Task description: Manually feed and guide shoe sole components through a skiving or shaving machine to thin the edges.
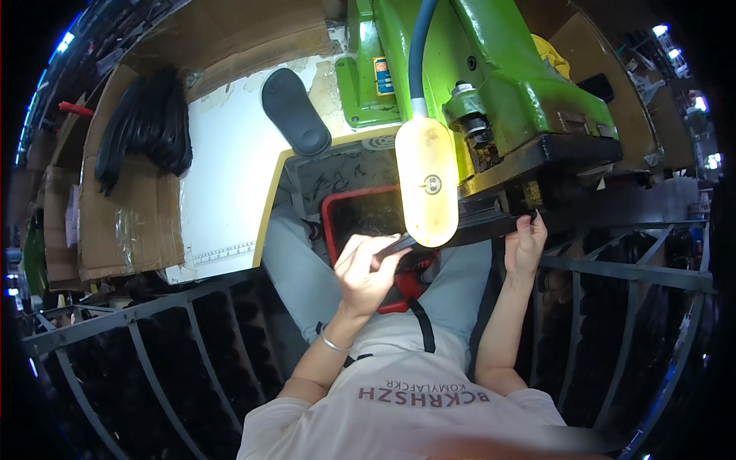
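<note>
A long black strip (484,229) runs crosswise above my lap, below the working head of a green machine (529,84). My left hand (366,274) has its fingers closed around the strip's left end. Further right, my right hand (526,244) pinches the strip between thumb and fingertips, close under the machine's dark metal head (548,157). A lit, oblong lamp (426,180) on a blue-grey flexible neck hangs in front and hides part of the strip's middle.
Black strips (149,126) hang bundled over a cardboard wall (126,226) on the left. On the white tabletop (222,169) lies a dark, rounded, sole-shaped piece (295,111). A red-rimmed bin (328,222) stands between my legs. Metal racks (146,310) flank me on both sides.
</note>
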Demonstrator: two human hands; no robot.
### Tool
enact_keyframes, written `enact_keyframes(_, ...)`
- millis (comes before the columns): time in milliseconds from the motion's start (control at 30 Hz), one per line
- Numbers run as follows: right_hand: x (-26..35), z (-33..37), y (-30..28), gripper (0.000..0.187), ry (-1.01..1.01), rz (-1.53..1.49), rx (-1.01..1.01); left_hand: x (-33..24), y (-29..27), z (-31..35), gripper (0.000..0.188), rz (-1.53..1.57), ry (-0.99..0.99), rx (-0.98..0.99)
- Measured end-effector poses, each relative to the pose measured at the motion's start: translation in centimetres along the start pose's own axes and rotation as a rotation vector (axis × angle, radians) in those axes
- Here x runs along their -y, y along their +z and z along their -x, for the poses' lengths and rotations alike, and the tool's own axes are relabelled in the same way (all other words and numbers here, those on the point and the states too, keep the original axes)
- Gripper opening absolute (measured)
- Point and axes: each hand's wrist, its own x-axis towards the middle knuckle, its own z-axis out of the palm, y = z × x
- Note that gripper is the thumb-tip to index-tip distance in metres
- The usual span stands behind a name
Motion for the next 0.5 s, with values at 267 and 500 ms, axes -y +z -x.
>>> enact_keyframes(267, 2.7, -1.2, -2.8, 0.016, -0.1, 0.076, -0.18, -1.3, 4.2, -3.1, 0.027, 0.263, -0.073, 0.133)
enact_keyframes(500, 2.7, 0.0, -1.0, 0.017, -0.084, 0.09, -0.21, 1.9, 3.0, -2.4, 0.021, 0.431, -0.16, 0.131)
